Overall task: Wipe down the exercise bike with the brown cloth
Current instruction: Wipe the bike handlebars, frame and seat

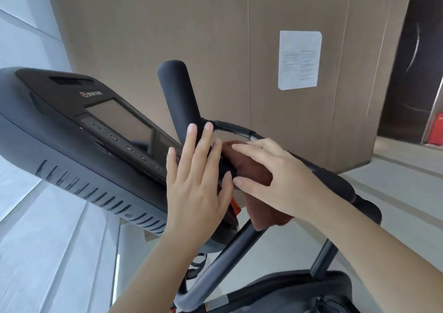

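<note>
The exercise bike's black console (79, 130) with its screen and button row fills the left of the view. Its padded black handlebar grip (178, 97) rises at centre. The brown cloth (253, 169) lies bunched on the handlebar just right of the grip's base, with one end hanging down. My right hand (271, 176) rests over the cloth, thumb and fingers curled round it. My left hand (196, 183) is flat with straight fingers against the grip's base and the console's right edge. The bar under both hands is hidden.
A brown panelled wall (215, 37) with a white paper notice (299, 60) stands behind the bike. A dark seat or bag (299, 291) sits at the bottom right. Pale floor lies to the right, and a red object (437, 130) sits at the far right edge.
</note>
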`<action>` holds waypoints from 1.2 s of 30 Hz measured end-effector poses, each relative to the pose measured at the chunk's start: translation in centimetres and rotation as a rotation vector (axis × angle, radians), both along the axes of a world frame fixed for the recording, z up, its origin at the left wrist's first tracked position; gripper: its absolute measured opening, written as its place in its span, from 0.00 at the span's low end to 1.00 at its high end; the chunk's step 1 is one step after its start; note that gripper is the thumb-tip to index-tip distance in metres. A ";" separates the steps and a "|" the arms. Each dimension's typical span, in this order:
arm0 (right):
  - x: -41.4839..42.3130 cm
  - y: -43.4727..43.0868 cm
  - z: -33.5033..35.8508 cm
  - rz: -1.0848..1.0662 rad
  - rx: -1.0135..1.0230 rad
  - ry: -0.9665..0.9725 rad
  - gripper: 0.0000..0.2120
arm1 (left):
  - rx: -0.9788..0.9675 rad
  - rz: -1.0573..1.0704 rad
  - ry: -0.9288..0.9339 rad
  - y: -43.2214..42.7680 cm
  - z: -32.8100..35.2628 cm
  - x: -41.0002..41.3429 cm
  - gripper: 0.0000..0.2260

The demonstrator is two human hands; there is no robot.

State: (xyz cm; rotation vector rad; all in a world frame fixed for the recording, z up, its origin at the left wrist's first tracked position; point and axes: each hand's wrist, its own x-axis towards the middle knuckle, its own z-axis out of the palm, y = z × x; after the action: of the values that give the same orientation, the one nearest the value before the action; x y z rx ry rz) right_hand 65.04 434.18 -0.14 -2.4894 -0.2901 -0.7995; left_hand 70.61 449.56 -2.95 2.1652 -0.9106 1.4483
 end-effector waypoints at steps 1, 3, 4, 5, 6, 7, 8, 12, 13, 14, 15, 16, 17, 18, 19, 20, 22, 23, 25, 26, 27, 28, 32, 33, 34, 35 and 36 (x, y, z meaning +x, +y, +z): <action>-0.1 -0.2 -0.2 0.007 0.008 -0.018 0.24 | 0.006 0.001 0.007 -0.1 -0.1 0.0 0.18; -0.3 -0.9 -0.5 0.014 -0.002 -0.046 0.22 | 0.015 0.008 0.013 0.0 -0.2 0.2 0.19; -0.5 -1.5 -0.6 0.013 -0.011 -0.040 0.21 | 0.026 0.013 0.005 0.2 -0.1 0.3 0.19; -0.7 -2.3 -0.6 0.011 -0.022 -0.023 0.21 | 0.037 0.015 -0.008 0.4 -0.1 0.4 0.19; -0.9 -3.3 -0.7 0.005 -0.041 -0.006 0.20 | 0.048 0.015 -0.017 0.6 0.0 0.4 0.18; -1.2 -4.2 -0.8 -0.009 -0.069 0.003 0.20 | 0.058 0.013 -0.023 0.8 0.0 0.3 0.18; -1.4 -5.0 -0.9 -0.023 -0.103 0.002 0.19 | 0.069 0.012 -0.028 1.0 0.0 0.2 0.17; -0.4 -5.4 -0.6 0.042 -0.069 0.002 0.18 | 0.115 0.045 -0.045 0.9 0.0 -0.3 0.15; 0.2 -4.9 -0.2 0.096 -0.007 0.014 0.18 | 0.123 0.064 -0.047 0.7 0.1 -0.4 0.16; 0.7 -4.3 0.1 0.150 0.041 0.016 0.18 | 0.128 0.082 -0.046 0.5 0.2 -0.6 0.16; 1.1 -3.9 0.3 0.194 0.059 0.016 0.17 | 0.129 0.096 -0.043 0.2 0.3 -0.7 0.16; 1.3 -3.7 0.5 0.226 0.055 0.023 0.18 | 0.131 0.107 -0.035 -0.1 0.4 -0.8 0.16; 1.4 -4.0 0.5 0.249 0.039 0.041 0.18 | 0.136 0.112 -0.021 -0.5 0.4 -1.0 0.16; 1.2 -4.6 0.6 0.265 0.010 0.066 0.18 | 0.140 0.115 -0.003 -1.0 0.5 -1.2 0.16; 1.0 -5.5 0.7 0.279 -0.032 0.089 0.19 | 0.141 0.120 0.013 -1.4 0.5 -1.3 0.16; 0.6 -6.6 0.9 0.295 -0.071 0.099 0.19 | 0.139 0.131 0.026 -1.9 0.4 -1.5 0.16; 0.0 -8.7 1.7 0.320 -0.058 0.048 0.18 | 0.131 0.151 0.040 -2.5 0.2 -1.7 0.16; -0.2 -9.8 2.1 0.315 -0.008 -0.007 0.18 | 0.129 0.152 0.049 -2.5 0.1 -1.7 0.16; -0.4 -12.1 2.7 0.296 0.040 -0.089 0.18 | 0.124 0.166 0.062 -3.1 0.0 -2.1 0.17; -0.4 -12.8 2.6 0.299 0.016 -0.072 0.19 | 0.119 0.171 0.071 -3.5 -0.1 -2.3 0.17; -0.2 -13.2 2.3 0.316 -0.028 -0.014 0.19 | 0.117 0.171 0.080 -3.8 -0.1 -2.5 0.17; 0.1 -13.2 1.8 0.346 -0.073 0.066 0.19 | 0.120 0.171 0.085 -4.1 -0.2 -2.7 0.17; 2.3 -11.1 1.2 0.434 -0.103 0.197 0.16 | 0.162 0.180 0.088 -4.8 -0.2 -3.1 0.17; 2.8 -10.9 1.6 0.455 -0.127 0.229 0.16 | 0.173 0.183 0.092 -5.0 -0.1 -3.2 0.17; 3.1 -10.9 1.8 0.477 -0.168 0.273 0.16 | 0.180 0.186 0.098 -5.1 -0.1 -3.2 0.17; 3.1 -11.4 1.8 0.494 -0.205 0.319 0.18 | 0.180 0.188 0.106 -5.2 -0.1 -3.2 0.16; 2.9 -12.2 1.5 0.506 -0.224 0.356 0.19 | 0.174 0.187 0.118 -5.2 -0.1 -3.2 0.16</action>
State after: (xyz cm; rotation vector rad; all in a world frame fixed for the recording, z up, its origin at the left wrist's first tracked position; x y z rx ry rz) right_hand 67.97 422.02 1.37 -2.5289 -0.8714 -0.1208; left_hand 67.37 444.36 -3.05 2.4934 -0.8385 1.3504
